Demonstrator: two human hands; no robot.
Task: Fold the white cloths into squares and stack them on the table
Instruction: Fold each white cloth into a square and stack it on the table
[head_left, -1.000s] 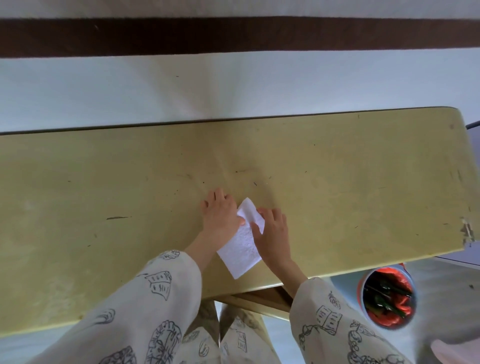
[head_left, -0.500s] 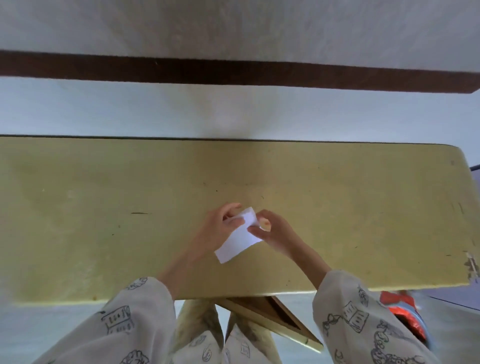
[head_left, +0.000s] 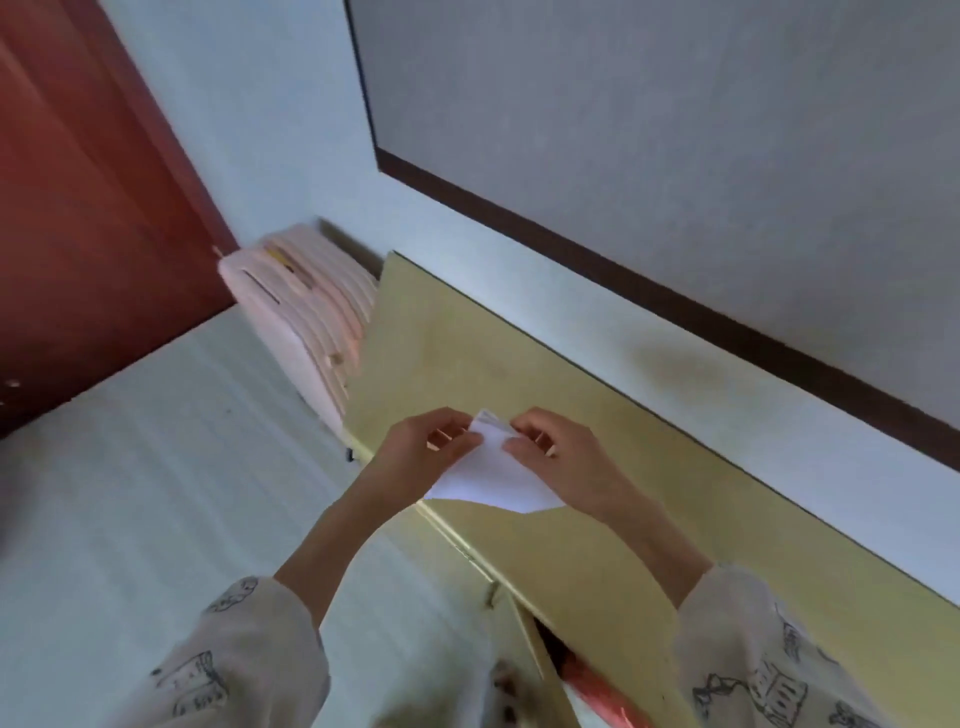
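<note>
A small folded white cloth (head_left: 488, 478) hangs in the air above the near left edge of the yellow table (head_left: 597, 525). My left hand (head_left: 421, 452) pinches its upper left corner between thumb and fingers. My right hand (head_left: 561, 457) pinches the upper right part. The cloth's lower edge droops free over the table edge. No other cloth or stack shows in this view.
A pink ribbed case (head_left: 306, 322) stands on the floor at the table's left end. A dark red door (head_left: 88, 208) fills the far left. The wall with a dark skirting band (head_left: 675, 306) runs behind the table. Something red (head_left: 597, 686) sits under the table.
Both hands lifted the cloth off the tabletop and carried it toward the table's left end. The camera swung sharply left, bringing the door and pink case into view.
</note>
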